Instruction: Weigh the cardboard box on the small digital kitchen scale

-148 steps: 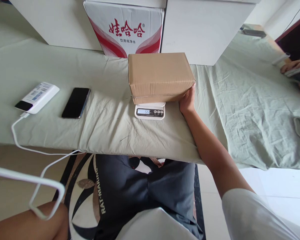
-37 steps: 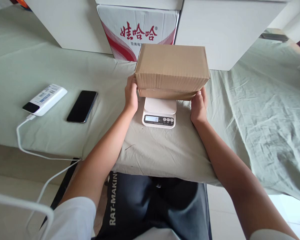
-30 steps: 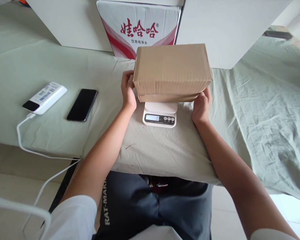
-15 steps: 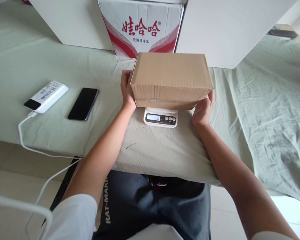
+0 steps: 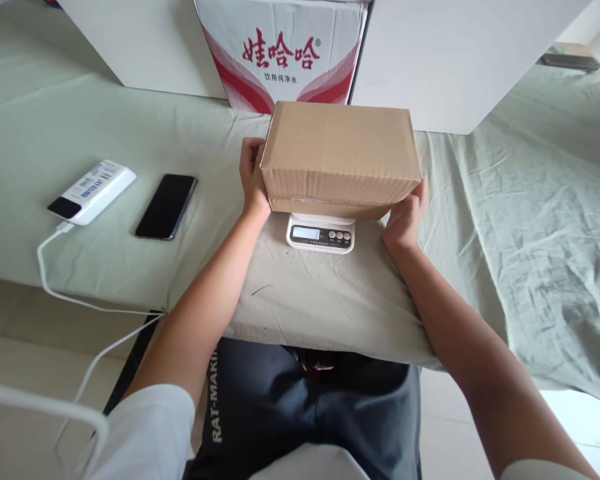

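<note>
We have the cardboard box [image 5: 340,157] held between both hands over the small white scale [image 5: 321,233], which sits near the front edge of the bench [image 5: 80,120] on its pale green cloth [image 5: 505,200]. Our left hand [image 5: 253,177] is pressed flat against the box's left end, fingers wrapped toward the far side; our right hand [image 5: 405,217] cups the lower right corner with its fingers under and behind the edge. Both are closed on the box, neither quite free of it.

The box hides the weighing plate, so we cannot tell whether it rests fully on the scale or is partly carried by us. The display shows a reading too small for us to make out.

To do this well, in our judgement, we should keep the box centred over the plate, since it overhangs the scale widely on the left and right and could tip. We would keep it level, let no corner touch the cloth, and leave the display strip uncovered at the near side. Any weight taken by our palms would falsify the reading.

To the left, well apart, lie a black phone [image 5: 166,206] and a white power bank [image 5: 92,192] with its white cable [image 5: 65,293]. Beyond the box stands a red-and-white carton [image 5: 280,53].
</note>
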`<state>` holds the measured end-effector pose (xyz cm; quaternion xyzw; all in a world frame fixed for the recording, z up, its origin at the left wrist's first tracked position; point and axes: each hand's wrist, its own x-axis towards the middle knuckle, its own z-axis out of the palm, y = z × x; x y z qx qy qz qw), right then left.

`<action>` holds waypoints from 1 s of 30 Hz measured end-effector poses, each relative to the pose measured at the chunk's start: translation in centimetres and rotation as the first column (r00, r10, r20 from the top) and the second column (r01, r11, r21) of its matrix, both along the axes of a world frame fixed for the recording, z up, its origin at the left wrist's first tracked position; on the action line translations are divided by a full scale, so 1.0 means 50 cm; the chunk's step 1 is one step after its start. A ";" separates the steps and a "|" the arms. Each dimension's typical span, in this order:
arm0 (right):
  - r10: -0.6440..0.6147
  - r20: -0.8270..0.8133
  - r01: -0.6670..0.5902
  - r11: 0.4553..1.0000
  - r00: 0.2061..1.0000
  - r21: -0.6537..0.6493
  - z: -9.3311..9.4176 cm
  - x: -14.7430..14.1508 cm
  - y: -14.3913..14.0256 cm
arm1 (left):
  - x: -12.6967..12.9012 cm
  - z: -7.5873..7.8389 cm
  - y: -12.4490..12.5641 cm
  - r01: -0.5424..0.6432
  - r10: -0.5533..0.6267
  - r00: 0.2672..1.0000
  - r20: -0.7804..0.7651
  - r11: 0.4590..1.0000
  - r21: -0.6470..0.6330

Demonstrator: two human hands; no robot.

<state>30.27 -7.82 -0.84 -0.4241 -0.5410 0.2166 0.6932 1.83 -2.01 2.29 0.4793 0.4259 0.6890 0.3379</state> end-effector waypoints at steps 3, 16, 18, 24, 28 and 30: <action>-0.059 -0.070 0.058 0.998 0.996 -0.022 -0.003 0.009 0.014 | -0.010 0.001 0.004 -0.057 0.060 0.991 0.119 0.998 -0.029; -0.095 -0.379 0.061 0.993 0.921 -0.099 -0.002 0.027 0.047 | -0.046 -0.020 0.030 -0.033 0.077 0.956 0.283 0.987 -0.158; -0.100 -0.343 0.067 0.992 0.934 -0.108 0.005 0.020 0.041 | -0.038 -0.015 0.025 -0.038 0.076 0.961 0.264 0.989 -0.143; -0.120 -0.274 0.082 0.986 0.954 -0.146 0.029 0.006 0.021 | -0.024 -0.013 0.013 -0.077 0.098 0.962 0.254 0.993 -0.090; -0.097 -0.307 0.046 0.985 0.947 -0.167 0.041 0.000 0.009 | -0.021 -0.018 0.009 -0.085 0.096 0.966 0.242 0.995 -0.056; -0.094 -0.332 0.032 0.982 0.938 -0.188 0.045 -0.003 0.003 | -0.017 -0.016 0.004 -0.086 0.097 0.964 0.247 0.995 -0.054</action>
